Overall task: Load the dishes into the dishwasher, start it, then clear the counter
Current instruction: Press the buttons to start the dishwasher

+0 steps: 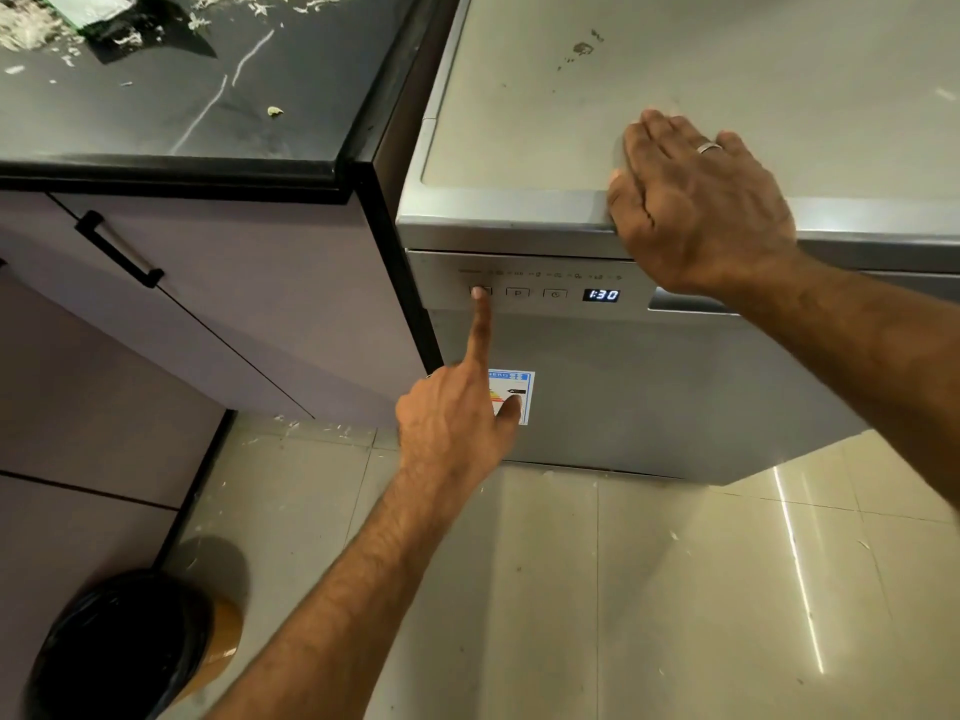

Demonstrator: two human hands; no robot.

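Rightward, open floor (pixel 649 589) beside dishwasher (pixel 675 397)

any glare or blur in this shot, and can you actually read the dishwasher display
Head view: the display reads 1:30 clearly; the small icons above the buttons are too blurred to read; bright streaks of glare cross the floor tiles; wide-angle distortion bends the counter edge.
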